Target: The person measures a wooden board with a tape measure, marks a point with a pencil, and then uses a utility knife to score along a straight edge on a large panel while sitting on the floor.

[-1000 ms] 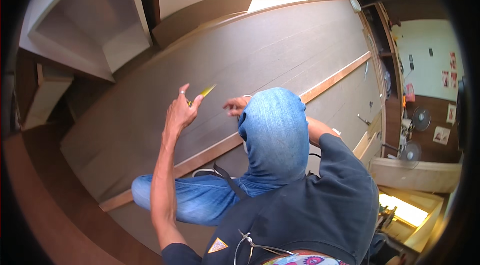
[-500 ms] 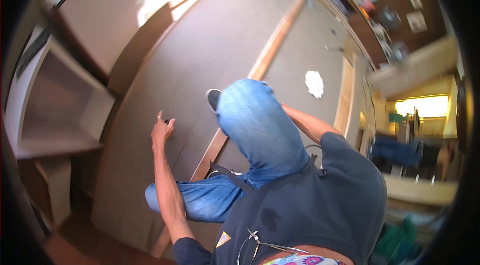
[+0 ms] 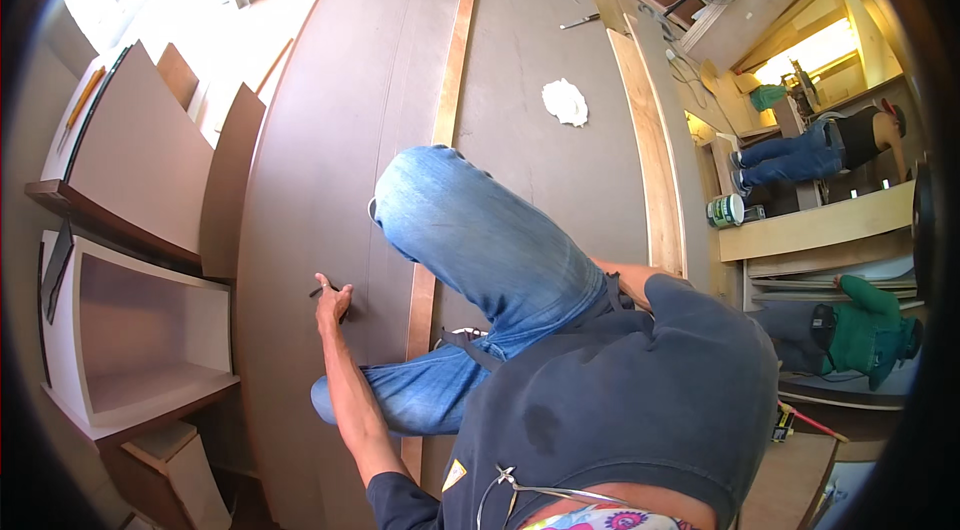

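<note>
Left hand (image 3: 335, 302) closed on a small dark object (image 3: 346, 311), over the grey-brown board (image 3: 300, 180)
Object sits left of the wooden strip (image 3: 421, 305), board contact unclear; my right hand is hidden behind my raised knee (image 3: 425, 190), so I cannot tell its grip. Best handling, I judge: a light but sure pinch, wrist loose, knee out of my line of sight

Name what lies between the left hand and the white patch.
In the head view, the bent leg in blue jeans comes between the left hand and the white patch, above the brown panel.
</note>
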`<state>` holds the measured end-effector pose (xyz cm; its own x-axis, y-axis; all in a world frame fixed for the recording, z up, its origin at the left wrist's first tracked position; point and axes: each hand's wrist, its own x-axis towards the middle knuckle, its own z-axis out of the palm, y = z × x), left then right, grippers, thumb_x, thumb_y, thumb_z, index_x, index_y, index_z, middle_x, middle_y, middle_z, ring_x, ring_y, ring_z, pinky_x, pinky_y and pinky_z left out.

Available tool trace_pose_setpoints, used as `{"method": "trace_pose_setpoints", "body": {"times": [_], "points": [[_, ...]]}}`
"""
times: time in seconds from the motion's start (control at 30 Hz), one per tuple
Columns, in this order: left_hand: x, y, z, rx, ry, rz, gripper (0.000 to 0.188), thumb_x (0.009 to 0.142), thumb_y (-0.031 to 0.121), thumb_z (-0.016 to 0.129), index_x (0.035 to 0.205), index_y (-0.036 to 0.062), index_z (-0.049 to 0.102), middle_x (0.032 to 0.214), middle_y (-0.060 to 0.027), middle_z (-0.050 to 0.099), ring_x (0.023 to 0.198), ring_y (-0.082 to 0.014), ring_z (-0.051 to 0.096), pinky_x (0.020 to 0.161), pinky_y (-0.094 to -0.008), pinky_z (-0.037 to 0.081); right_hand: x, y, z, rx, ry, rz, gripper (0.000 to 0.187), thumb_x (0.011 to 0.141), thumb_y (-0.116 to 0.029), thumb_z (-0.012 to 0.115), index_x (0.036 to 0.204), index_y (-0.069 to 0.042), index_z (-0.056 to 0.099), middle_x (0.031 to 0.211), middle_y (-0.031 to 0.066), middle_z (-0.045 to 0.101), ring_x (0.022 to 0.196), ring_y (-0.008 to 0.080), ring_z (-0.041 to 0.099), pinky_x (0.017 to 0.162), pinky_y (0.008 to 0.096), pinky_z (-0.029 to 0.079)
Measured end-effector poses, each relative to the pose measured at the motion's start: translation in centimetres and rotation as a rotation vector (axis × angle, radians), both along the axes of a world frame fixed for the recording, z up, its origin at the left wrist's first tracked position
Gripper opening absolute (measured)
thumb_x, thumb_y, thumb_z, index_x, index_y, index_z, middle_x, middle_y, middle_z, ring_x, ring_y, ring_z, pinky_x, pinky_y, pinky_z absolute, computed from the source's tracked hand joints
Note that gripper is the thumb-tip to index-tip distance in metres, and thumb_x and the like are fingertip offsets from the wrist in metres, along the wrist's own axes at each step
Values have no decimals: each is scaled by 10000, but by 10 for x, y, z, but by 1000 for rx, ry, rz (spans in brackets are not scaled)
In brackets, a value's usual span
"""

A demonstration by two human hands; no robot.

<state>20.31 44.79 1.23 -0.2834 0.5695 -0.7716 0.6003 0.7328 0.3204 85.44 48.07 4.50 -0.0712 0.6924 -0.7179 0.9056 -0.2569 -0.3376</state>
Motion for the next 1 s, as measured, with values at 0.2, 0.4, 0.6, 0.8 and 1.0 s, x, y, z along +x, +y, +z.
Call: {"method": "trace_pose_setpoints", "body": {"times": [0.2, 0.4, 0.6, 0.8, 1.0], "points": [[13, 12, 4, -30, -42, 3, 1086, 862, 487, 628, 1580, 119, -99, 1347, -280, 572, 1268, -412, 549, 1096, -475, 404, -9, 8, 13, 127, 106, -6, 316, 954, -259, 597, 1158, -24, 653, 1052, 134, 710, 978, 233, 667, 868, 366, 517], [-10, -5, 0, 113, 90, 80, 1010, 866, 463, 616, 1595, 114, 10, 1324, -294, 581, 1237, -410, 575, 1061, -488, 441, -207, 157, 172, 652, 596, 216, 244, 969, -186, 597, 1136, -20, 663, 1007, 97, 705, 939, 183, 659, 847, 331, 518], [8, -18, 27, 179, 67, 172, 958, 869, 427, 621, 1597, 112, 84, 1315, -290, 590, 1229, -407, 581, 1046, -493, 452, -393, 111, 461, 774, 1175, 702, 214, 974, -99, 550, 1133, -9, 662, 1039, 140, 667, 961, 195, 627, 896, 324, 482], [16, -18, 49, 284, 9, 307, 932, 861, 407, 603, 1595, 97, 118, 1319, -293, 585, 1250, -409, 563, 1062, -493, 437, -495, -41, 515, -838, 2019, 1213, 247, 995, -173, 602, 993, 61, 680, 899, 167, 677, 817, 284, 647, 720, 377, 487], [12, -20, 47, 361, 10, 443, 930, 850, 427, 618, 1587, 92, 161, 1293, -311, 590, 1210, -438, 579, 1048, -495, 444, -508, -48, 490, -795, 2262, 1215, 237, 1002, -173, 588, 896, 28, 659, 855, 132, 649, 762, 248, 643, 709, 360, 457]]}}
